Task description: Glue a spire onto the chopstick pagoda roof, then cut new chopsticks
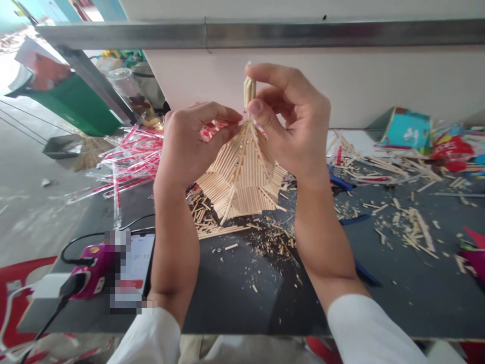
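A pointed roof model [252,164] built of thin wooden sticks, with a flared lower edge, is over the dark table in the middle of the head view. At its peak stands a short upright bundle of sticks [249,92]. My right hand [297,114] grips this bundle, index finger on its top and thumb low on its side. My left hand [189,139] is closed at the roof's peak, thumb and fingertips pinched just below the bundle. Exactly what lies between the left fingertips is partly hidden.
Red-and-clear plastic wrappers [140,156] are heaped on the left. A phone [137,268] and a magenta power strip [93,270] with cables lie front left. Stick scraps [413,227] cover the right. Blue-handled pliers [356,220] lie beside my right forearm. A metal bar [265,35] crosses behind.
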Demonstrator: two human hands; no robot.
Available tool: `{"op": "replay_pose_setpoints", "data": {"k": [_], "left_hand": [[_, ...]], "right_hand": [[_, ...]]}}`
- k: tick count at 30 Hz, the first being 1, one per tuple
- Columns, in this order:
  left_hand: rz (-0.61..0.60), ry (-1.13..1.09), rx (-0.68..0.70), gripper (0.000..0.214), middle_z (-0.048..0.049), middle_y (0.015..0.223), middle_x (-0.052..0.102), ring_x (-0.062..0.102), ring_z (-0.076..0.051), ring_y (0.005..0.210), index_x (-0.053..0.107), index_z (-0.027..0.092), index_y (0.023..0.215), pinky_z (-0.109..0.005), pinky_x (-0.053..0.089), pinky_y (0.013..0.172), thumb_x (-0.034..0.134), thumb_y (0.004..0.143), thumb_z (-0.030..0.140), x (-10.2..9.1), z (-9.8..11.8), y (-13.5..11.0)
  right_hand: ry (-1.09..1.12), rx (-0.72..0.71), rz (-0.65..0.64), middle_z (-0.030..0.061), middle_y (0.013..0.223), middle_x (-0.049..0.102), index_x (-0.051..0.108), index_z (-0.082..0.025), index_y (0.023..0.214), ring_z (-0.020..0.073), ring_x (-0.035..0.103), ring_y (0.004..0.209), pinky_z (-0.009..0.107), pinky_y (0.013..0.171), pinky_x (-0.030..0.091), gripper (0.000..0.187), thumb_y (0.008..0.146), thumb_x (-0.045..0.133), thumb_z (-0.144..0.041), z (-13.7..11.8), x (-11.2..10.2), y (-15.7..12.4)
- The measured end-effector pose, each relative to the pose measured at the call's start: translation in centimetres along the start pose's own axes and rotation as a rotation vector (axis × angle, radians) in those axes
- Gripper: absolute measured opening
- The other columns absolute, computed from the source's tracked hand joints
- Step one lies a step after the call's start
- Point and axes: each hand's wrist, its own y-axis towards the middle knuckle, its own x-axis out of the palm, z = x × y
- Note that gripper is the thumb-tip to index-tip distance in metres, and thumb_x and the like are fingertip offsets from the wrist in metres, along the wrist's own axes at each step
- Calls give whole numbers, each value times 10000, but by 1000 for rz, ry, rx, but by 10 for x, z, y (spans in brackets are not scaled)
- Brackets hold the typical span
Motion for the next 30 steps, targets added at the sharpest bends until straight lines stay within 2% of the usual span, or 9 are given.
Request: {"op": "replay_pose_setpoints", "data": {"k": [3, 6, 9, 15, 21, 27, 30], "left_hand": [[21, 25, -27, 145, 10, 978, 795, 755, -190, 882, 772, 282, 1032, -386, 629, 879, 799, 906, 216, -2, 2, 1], [66, 35, -45, 88, 24, 898, 779, 735, -162, 816, 750, 232, 948, -333, 613, 792, 811, 907, 281, -4, 1, 2], [79, 29, -41, 170, 49, 850, 749, 708, -127, 780, 719, 215, 914, -296, 599, 745, 823, 904, 349, -7, -1, 1], [6, -3, -24, 149, 13, 933, 728, 710, -135, 858, 660, 190, 1015, -301, 586, 837, 703, 996, 331, -7, -3, -2], [-28, 4, -35, 215, 26, 954, 746, 682, -113, 871, 699, 173, 1051, -253, 549, 842, 709, 998, 381, -5, -1, -2], [-69, 80, 11, 190, 4, 1004, 790, 715, -154, 849, 764, 217, 1151, -315, 565, 817, 706, 991, 303, -13, 15, -2], [-160, 118, 17, 271, -31, 1075, 780, 729, -187, 885, 741, 205, 1239, -341, 570, 822, 705, 985, 291, -19, 27, -3]], "right_hand": [[169, -180, 122, -28, 1189, 702, 618, -425, 1318, 153, 713, 997, 262, 849, 590, 336, 1003, 586, -537, 17, 12, 4], [330, -339, 203, -53, 1165, 701, 660, -435, 1259, 136, 702, 926, 272, 807, 572, 268, 993, 638, -463, 30, 24, 9], [332, -304, 204, -52, 1132, 715, 670, -446, 1255, 148, 705, 929, 284, 824, 575, 265, 993, 649, -414, 31, 27, 10], [250, -188, 198, -58, 1172, 725, 649, -486, 1266, 185, 717, 958, 311, 863, 596, 297, 970, 648, -502, 24, 23, 5], [248, -199, 189, -74, 1172, 720, 655, -491, 1252, 173, 714, 984, 289, 870, 588, 280, 972, 650, -469, 24, 20, 5], [234, -205, 186, -68, 1131, 726, 656, -474, 1252, 157, 710, 973, 278, 861, 582, 270, 985, 649, -434, 19, 20, 3], [225, -205, 180, -66, 1126, 725, 653, -467, 1254, 151, 704, 970, 272, 865, 578, 262, 996, 638, -423, 16, 19, 2]]}}
